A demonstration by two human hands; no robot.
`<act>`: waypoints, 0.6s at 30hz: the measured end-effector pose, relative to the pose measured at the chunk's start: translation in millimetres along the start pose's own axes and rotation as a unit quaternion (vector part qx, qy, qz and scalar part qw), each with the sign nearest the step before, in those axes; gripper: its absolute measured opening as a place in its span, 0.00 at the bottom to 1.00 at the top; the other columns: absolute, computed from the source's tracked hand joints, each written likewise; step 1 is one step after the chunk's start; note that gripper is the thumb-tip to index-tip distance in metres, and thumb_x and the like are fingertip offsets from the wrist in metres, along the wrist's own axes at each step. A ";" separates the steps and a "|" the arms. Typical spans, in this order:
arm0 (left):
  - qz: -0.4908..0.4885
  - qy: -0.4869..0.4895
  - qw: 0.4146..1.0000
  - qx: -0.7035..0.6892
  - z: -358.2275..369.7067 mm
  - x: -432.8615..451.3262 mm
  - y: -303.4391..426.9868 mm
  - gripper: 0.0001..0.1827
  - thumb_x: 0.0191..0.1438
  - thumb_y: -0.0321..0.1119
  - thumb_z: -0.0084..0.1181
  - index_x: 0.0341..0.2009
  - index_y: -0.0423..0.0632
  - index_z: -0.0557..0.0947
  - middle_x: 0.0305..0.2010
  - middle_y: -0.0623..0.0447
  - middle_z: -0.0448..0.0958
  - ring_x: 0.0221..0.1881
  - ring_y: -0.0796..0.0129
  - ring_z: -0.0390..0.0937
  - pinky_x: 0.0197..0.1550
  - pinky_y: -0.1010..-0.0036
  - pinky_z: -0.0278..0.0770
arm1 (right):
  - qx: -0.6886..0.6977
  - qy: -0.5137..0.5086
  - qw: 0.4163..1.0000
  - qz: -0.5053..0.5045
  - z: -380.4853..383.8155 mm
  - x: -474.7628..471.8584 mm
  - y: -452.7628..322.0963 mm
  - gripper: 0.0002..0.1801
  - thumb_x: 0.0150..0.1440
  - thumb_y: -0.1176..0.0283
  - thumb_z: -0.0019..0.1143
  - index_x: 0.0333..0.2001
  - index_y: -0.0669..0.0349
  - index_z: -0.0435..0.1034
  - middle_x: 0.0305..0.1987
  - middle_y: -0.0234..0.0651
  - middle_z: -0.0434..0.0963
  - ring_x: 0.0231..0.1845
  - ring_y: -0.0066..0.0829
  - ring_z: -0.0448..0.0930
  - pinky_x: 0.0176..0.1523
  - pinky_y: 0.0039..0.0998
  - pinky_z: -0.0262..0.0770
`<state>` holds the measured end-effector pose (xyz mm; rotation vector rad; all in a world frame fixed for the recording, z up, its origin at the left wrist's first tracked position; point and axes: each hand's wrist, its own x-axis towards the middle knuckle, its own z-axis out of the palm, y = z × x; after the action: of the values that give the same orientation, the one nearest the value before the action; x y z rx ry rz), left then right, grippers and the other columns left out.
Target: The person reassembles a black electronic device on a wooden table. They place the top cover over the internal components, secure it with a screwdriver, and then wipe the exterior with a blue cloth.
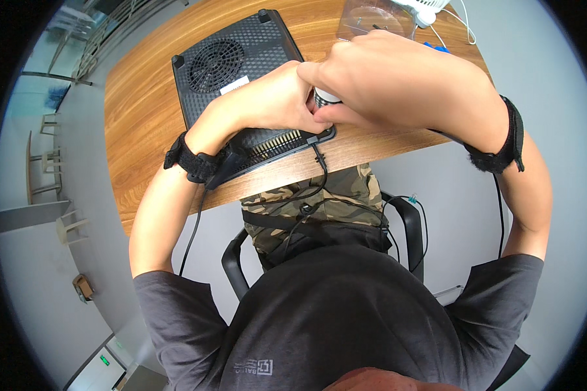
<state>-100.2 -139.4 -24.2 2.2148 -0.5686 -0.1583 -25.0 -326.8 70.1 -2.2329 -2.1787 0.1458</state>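
Note:
A black plastic appliance with a round fan grille and rubber feet lies underside up on the wooden table. Over its right part, my left hand rests with the fingertips close to my right hand. Between the two hands shows a small white and dark checked piece; my fingers hide most of it, and which hand grips it cannot be told. Black bands circle both my wrists. A black cable leaves the appliance's near right corner.
Beyond my right hand stands a clear plastic box with small dark parts inside. Near it are a white device with a cord and a blue item. Cables hang over my lap, in front of the wooden table's edge.

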 end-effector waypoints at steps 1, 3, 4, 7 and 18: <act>-0.003 -0.013 1.000 0.019 -1.3 0.6 -0.7 0.17 0.46 0.32 0.73 0.40 0.40 0.85 0.24 0.48 0.82 0.25 0.66 0.79 0.33 0.71 0.78 | 0.002 -0.011 1.000 0.014 0.8 4.1 0.5 0.20 0.61 0.55 0.64 0.39 0.63 0.74 0.22 0.43 0.79 0.27 0.47 0.83 0.35 0.40 0.79; 0.055 0.039 0.998 0.021 2.6 2.8 -2.3 0.18 0.45 0.33 0.74 0.41 0.40 0.85 0.27 0.46 0.83 0.28 0.64 0.80 0.36 0.69 0.80 | -0.017 -0.034 0.999 0.026 -0.9 11.7 -2.6 0.20 0.60 0.54 0.65 0.37 0.63 0.75 0.21 0.43 0.79 0.26 0.47 0.83 0.35 0.39 0.80; 0.083 0.064 0.994 0.022 5.0 2.9 -3.4 0.19 0.45 0.33 0.75 0.41 0.40 0.85 0.29 0.45 0.83 0.29 0.62 0.81 0.38 0.68 0.80 | -0.038 -0.045 0.998 0.023 -4.0 15.5 -5.5 0.21 0.60 0.53 0.65 0.36 0.63 0.76 0.21 0.44 0.79 0.26 0.46 0.83 0.35 0.39 0.80; 0.014 0.037 0.999 -0.018 8.5 -0.3 -3.6 0.22 0.44 0.35 0.77 0.44 0.39 0.85 0.34 0.43 0.85 0.34 0.60 0.82 0.42 0.67 0.81 | -0.075 0.008 0.997 -0.008 -0.2 11.3 -9.0 0.20 0.61 0.54 0.64 0.37 0.62 0.76 0.20 0.43 0.78 0.25 0.45 0.84 0.34 0.37 0.80; -0.048 -0.016 0.998 -0.030 4.4 11.0 -3.1 0.19 0.45 0.35 0.74 0.39 0.38 0.83 0.31 0.46 0.84 0.33 0.62 0.82 0.38 0.70 0.80 | -0.088 -0.022 0.996 0.021 3.8 -0.4 6.9 0.14 0.62 0.61 0.60 0.43 0.60 0.74 0.21 0.40 0.77 0.24 0.43 0.83 0.31 0.37 0.78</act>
<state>-90.7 -145.6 -28.6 2.1859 -0.4678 -0.2577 -18.5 -327.5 65.8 -2.3885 -2.2510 0.0027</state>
